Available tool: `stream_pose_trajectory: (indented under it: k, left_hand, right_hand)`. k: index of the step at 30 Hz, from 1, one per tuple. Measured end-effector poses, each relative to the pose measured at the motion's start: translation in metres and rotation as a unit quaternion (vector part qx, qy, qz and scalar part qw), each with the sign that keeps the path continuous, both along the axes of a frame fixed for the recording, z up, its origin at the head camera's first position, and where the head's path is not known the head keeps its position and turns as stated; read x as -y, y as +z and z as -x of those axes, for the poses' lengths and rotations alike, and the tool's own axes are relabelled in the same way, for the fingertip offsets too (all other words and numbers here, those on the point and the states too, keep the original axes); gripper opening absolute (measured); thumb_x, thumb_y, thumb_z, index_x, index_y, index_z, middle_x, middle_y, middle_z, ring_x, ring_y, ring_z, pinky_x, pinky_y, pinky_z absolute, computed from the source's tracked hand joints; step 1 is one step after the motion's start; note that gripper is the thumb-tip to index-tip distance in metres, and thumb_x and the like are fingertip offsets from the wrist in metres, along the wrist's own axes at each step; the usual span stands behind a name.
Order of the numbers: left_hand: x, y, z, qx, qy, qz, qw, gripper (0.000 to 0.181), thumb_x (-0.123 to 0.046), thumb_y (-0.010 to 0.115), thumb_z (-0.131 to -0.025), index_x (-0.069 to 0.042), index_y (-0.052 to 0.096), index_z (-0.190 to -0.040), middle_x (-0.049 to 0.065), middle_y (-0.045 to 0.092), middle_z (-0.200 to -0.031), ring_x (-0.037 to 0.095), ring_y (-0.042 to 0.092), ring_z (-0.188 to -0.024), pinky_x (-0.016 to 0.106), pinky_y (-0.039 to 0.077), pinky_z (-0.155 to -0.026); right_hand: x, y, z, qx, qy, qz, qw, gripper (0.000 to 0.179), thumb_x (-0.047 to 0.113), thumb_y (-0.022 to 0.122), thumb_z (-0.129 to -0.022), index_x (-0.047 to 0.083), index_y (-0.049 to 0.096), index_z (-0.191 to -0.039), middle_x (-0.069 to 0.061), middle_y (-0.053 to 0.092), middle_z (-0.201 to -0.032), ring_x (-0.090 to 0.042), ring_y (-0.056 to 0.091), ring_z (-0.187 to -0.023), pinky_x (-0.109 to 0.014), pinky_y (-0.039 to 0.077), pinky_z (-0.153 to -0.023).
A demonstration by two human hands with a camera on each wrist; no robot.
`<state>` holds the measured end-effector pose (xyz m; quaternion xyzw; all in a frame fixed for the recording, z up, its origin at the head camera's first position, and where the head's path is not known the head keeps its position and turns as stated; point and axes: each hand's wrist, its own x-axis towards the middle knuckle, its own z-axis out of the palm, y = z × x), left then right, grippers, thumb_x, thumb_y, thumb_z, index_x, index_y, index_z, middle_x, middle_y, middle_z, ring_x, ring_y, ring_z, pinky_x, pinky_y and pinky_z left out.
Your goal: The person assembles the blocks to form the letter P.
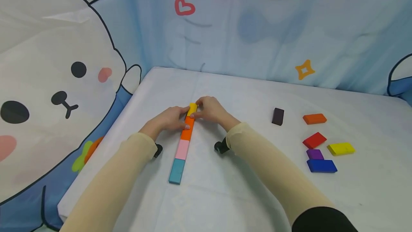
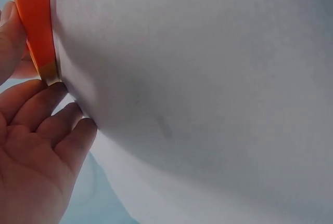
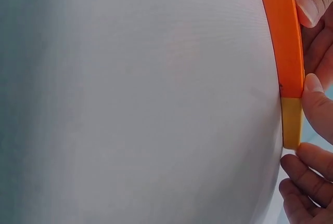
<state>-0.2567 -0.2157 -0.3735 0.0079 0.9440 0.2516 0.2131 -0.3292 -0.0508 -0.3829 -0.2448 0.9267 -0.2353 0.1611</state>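
Note:
A straight row of flat blocks lies on the white table. From its near end it runs teal block (image 1: pixel 176 172), pink block (image 1: pixel 182 149), orange block (image 1: pixel 186 135) and small yellow block (image 1: pixel 192 108). My right hand (image 1: pixel 212 110) is curled at the far end and pinches the yellow block (image 3: pixel 292 122), its thumb near the joint with the orange. Along the row's left side, my left hand (image 1: pixel 168 118) has extended fingers touching the yellow block, while its thumb rests against the orange one. The left fingers (image 2: pixel 57 112) partly cover the yellow end in the left wrist view.
On the right of the table (image 1: pixel 251 174) lie a black block (image 1: pixel 278 116), an orange one (image 1: pixel 314 119), a red one (image 1: pixel 314 140), a yellow one (image 1: pixel 341 149), a purple one (image 1: pixel 315 154) and a blue one (image 1: pixel 322 166). A printed cloth (image 1: pixel 270 24) hangs behind.

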Motion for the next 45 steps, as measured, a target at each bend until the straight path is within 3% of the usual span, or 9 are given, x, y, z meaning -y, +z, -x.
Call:
stream_pose_trajectory:
  k: [8, 13, 21, 30, 40, 45]
  left_hand:
    - [-0.006, 0.004, 0.000, 0.005, -0.006, 0.003, 1.0000, 0.080, -0.027, 0.072, -0.096, -0.016, 0.029, -0.163, 0.009, 0.035, -0.166, 0.031, 0.032, -0.154, 0.051, 0.030, -0.126]
    - [-0.006, 0.006, 0.000, 0.006, -0.007, 0.018, 0.9998, 0.080, -0.029, 0.072, -0.097, -0.017, 0.028, -0.163, 0.010, 0.035, -0.167, 0.031, 0.033, -0.153, 0.050, 0.031, -0.125]
    - [-0.004, 0.004, -0.002, 0.008, -0.009, 0.027, 0.9996, 0.079, -0.029, 0.070, -0.098, -0.017, 0.027, -0.163, 0.013, 0.032, -0.167, 0.033, 0.031, -0.153, 0.049, 0.030, -0.126]
    - [-0.004, 0.006, -0.003, 0.007, -0.021, 0.021, 0.9995, 0.079, -0.028, 0.069, -0.098, -0.015, 0.025, -0.163, 0.015, 0.029, -0.168, 0.035, 0.029, -0.154, 0.050, 0.029, -0.126]
    - [-0.004, 0.007, -0.003, 0.008, -0.028, 0.025, 0.9993, 0.079, -0.028, 0.068, -0.099, -0.013, 0.025, -0.163, 0.018, 0.029, -0.168, 0.037, 0.028, -0.154, 0.052, 0.027, -0.126]
    - [-0.005, 0.007, -0.005, 0.007, -0.029, 0.019, 0.9994, 0.079, -0.027, 0.067, -0.099, -0.012, 0.024, -0.163, 0.018, 0.029, -0.167, 0.038, 0.028, -0.154, 0.053, 0.028, -0.126]
  right_hand:
    - [-0.013, 0.005, -0.001, 0.002, 0.024, -0.019, 0.9995, 0.062, 0.036, 0.072, -0.096, 0.005, 0.054, -0.147, -0.016, 0.060, -0.145, -0.031, 0.054, -0.134, -0.043, 0.044, -0.117]
    - [-0.029, 0.017, -0.004, 0.022, 0.031, -0.030, 0.9988, 0.060, 0.034, 0.071, -0.097, 0.007, 0.054, -0.148, -0.013, 0.059, -0.146, -0.030, 0.054, -0.134, -0.045, 0.045, -0.117]
    - [-0.074, 0.038, -0.014, 0.018, 0.067, -0.031, 0.9971, 0.055, 0.031, 0.072, -0.097, 0.005, 0.058, -0.143, -0.014, 0.064, -0.141, -0.030, 0.056, -0.134, -0.046, 0.047, -0.114]
    - [-0.142, 0.048, -0.040, 0.001, 0.082, -0.016, 0.9965, 0.049, 0.023, 0.072, -0.096, 0.002, 0.061, -0.140, -0.016, 0.067, -0.136, -0.034, 0.061, -0.129, -0.050, 0.049, -0.111]
    - [-0.215, 0.038, -0.073, -0.004, 0.051, 0.009, 0.9986, 0.043, 0.022, 0.072, -0.097, 0.006, 0.065, -0.136, -0.011, 0.071, -0.131, -0.032, 0.065, -0.123, -0.052, 0.052, -0.107]
    - [-0.242, 0.032, -0.091, -0.002, 0.055, 0.011, 0.9984, 0.036, 0.019, 0.070, -0.097, 0.009, 0.069, -0.132, -0.007, 0.073, -0.127, -0.029, 0.066, -0.119, -0.049, 0.054, -0.104]
